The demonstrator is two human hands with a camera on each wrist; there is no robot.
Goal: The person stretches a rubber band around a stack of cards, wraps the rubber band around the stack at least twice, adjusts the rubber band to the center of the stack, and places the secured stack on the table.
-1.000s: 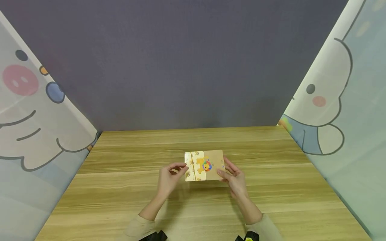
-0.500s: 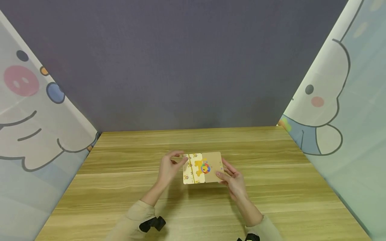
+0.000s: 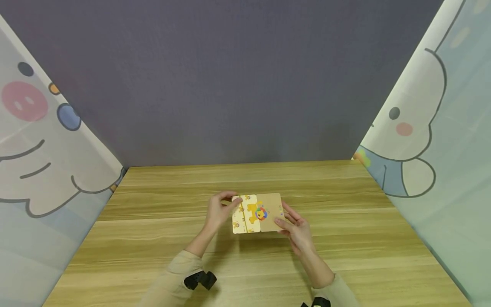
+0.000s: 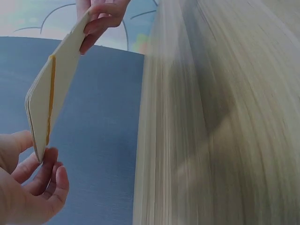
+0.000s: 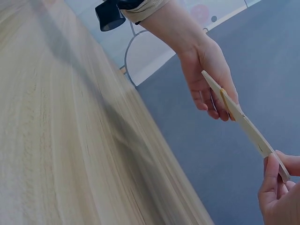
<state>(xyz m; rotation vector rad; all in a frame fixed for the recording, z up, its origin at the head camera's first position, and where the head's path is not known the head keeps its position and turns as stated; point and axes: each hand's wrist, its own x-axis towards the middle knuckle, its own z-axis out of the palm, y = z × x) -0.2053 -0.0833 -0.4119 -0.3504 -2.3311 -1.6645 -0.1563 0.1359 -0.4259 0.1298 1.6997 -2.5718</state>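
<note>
Above the table, both hands hold up a small notebook (image 3: 270, 204), its cover part kraft brown and part cream, with a lion printed across the join. A yellow elastic band (image 3: 243, 215) runs around the cream side; in the left wrist view the band (image 4: 51, 101) crosses the notebook's pale face. My left hand (image 3: 217, 212) pinches the far left corner, thumb on the cover. On the brown side, my right hand (image 3: 302, 234) grips the right edge with the thumb on top and fingers beneath. Seen from the right wrist, the notebook (image 5: 253, 133) is nearly edge-on and thin.
A wood-grain table (image 3: 153, 238) lies under the hands. Behind it stands a dark grey panel (image 3: 245, 85). Cartoon-printed curtains (image 3: 46, 162) hang at both sides. A black wrist camera (image 3: 200, 280) sits on the left sleeve.
My left hand has shifted from the notebook's left edge up to its far left corner. The notebook has moved slightly left and towards me, while the right hand keeps its grip.
</note>
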